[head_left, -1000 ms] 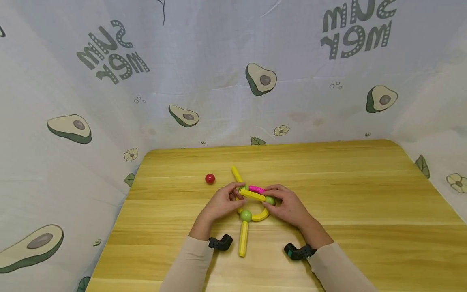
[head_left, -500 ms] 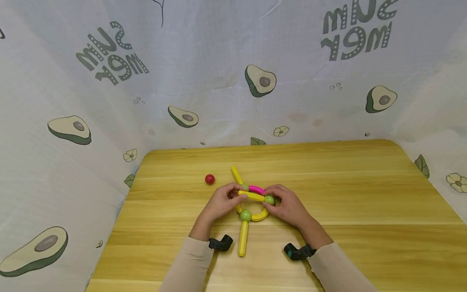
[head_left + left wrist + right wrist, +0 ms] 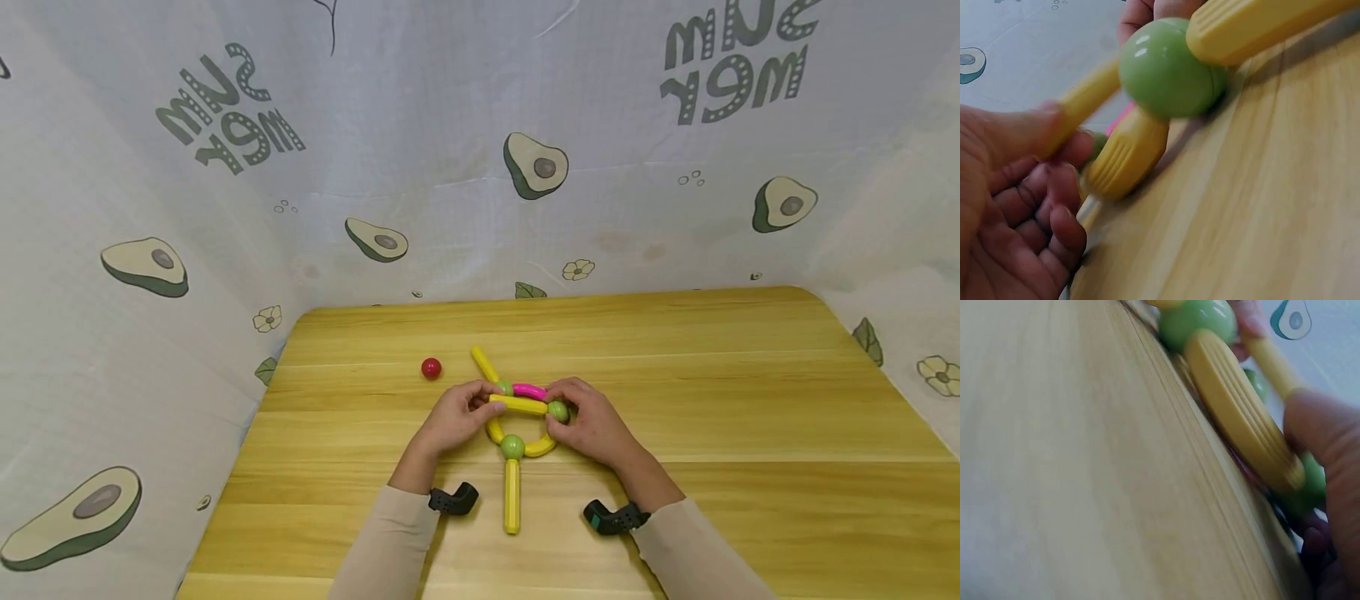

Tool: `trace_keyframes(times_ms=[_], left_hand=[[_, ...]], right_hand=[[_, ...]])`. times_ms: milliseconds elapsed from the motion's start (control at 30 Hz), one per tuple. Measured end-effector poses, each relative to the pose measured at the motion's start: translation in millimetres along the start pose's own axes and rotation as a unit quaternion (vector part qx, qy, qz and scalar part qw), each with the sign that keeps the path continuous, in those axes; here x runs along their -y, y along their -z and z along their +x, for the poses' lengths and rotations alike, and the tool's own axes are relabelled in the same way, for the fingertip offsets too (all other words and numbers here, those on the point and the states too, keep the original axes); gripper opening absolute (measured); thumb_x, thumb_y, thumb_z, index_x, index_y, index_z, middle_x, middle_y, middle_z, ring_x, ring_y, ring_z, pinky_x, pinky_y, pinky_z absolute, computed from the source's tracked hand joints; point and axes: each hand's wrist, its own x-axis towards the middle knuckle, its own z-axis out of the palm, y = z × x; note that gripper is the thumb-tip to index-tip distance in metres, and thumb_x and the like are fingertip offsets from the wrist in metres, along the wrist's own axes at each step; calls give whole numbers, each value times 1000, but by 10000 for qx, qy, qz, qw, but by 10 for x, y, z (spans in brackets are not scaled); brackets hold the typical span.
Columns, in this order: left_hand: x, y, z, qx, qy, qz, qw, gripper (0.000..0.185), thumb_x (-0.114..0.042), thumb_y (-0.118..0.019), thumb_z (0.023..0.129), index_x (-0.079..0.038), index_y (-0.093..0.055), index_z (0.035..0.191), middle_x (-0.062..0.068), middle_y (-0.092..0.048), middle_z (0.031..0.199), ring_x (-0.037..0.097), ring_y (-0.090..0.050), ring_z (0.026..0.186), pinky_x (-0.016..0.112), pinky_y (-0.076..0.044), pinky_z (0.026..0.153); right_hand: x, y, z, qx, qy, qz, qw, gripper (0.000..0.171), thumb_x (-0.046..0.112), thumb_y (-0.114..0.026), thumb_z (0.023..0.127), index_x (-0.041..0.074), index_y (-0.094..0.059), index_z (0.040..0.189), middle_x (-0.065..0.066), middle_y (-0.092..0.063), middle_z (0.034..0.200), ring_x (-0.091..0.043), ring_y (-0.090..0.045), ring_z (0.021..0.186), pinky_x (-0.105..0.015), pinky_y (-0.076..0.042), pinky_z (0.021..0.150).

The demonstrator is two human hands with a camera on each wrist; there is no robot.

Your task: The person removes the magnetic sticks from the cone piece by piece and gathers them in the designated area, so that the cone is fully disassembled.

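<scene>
A toy figure of sticks and balls lies on the wooden table (image 3: 750, 400): curved yellow pieces (image 3: 538, 448) and a pink piece (image 3: 529, 390) form a ring joined by green balls (image 3: 512, 446). A straight yellow stick (image 3: 519, 405) spans the ring. My left hand (image 3: 456, 417) pinches that stick's left end (image 3: 1085, 100). My right hand (image 3: 588, 421) grips its right end at a green ball (image 3: 557, 410). Another yellow stick (image 3: 512, 507) runs from the lower ball toward me; one more yellow stick (image 3: 483, 363) points away at the upper left.
A small red ball (image 3: 431, 367) sits loose on the table, left of the figure. Cloth printed with avocados (image 3: 536, 162) hangs behind and along both sides of the table. Black wrist straps (image 3: 454, 498) sit on both sleeves.
The figure has turned a little: the lower green ball and the stick below it shifted right, so that stick now points straight toward me. Both hands kept their hold.
</scene>
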Motion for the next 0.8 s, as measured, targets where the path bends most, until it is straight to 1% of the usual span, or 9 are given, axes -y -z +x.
trace_keyframes(times_ms=[167, 267, 333, 433, 533, 667, 800], left_hand=[[55, 22, -13, -343, 118, -222, 9991, 21, -28, -66, 101, -11, -71, 113, 5, -65, 93, 14, -53, 79, 22, -44, 68], [74, 49, -31, -429, 184, -78, 9989, 21, -28, -69, 99, -13, -71, 113, 4, -67, 97, 13, -56, 83, 24, -48, 71], [83, 92, -47, -389, 205, 15, 9990, 21, -28, -71, 98, -14, -72, 113, 4, -68, 99, 13, -58, 85, 26, -50, 74], [101, 213, -85, -333, 239, 122, 9991, 20, -27, -75, 94, -15, -74, 111, 3, -69, 99, 13, -59, 86, 27, -50, 76], [127, 363, -133, -418, 318, 189, 9984, 18, -24, -78, 91, -16, -76, 108, 3, -69, 98, 15, -58, 85, 27, -49, 75], [198, 550, -204, -640, 585, 354, 9956, 18, -24, -81, 89, -18, -78, 106, 1, -68, 98, 16, -56, 85, 27, -47, 74], [287, 686, -257, -762, 890, 368, 9924, 20, -25, -82, 88, -18, -78, 106, 2, -68, 96, 16, -55, 84, 28, -47, 74]], right_hand=[[-19, 16, -7, -358, -108, -145, 9992, 21, 5, -73, 81, 12, -70, 100, -8, -68, 114, -25, -61, 105, -48, -51, 93], [-16, 9, -13, -480, -155, -233, 9985, 20, 5, -72, 80, 10, -70, 99, -10, -68, 114, -28, -61, 106, -49, -51, 94], [-18, 3, -17, -579, -239, -357, 9974, 19, 6, -72, 81, 9, -70, 100, -12, -68, 114, -29, -61, 107, -50, -50, 94], [-14, 4, -18, -676, -411, -466, 9958, 19, 6, -71, 82, 7, -69, 100, -14, -67, 115, -31, -59, 108, -51, -49, 94], [-19, 2, -16, -709, -478, -500, 9951, 18, 5, -70, 82, 8, -69, 100, -14, -66, 114, -30, -57, 106, -49, -48, 92], [-34, -12, -13, -722, -419, -474, 9954, 18, 4, -70, 83, 8, -69, 100, -13, -66, 112, -30, -57, 104, -48, -48, 91], [-69, -30, -8, -721, -402, -516, 9953, 18, 5, -70, 83, 8, -68, 100, -13, -66, 113, -29, -57, 104, -48, -48, 91]])
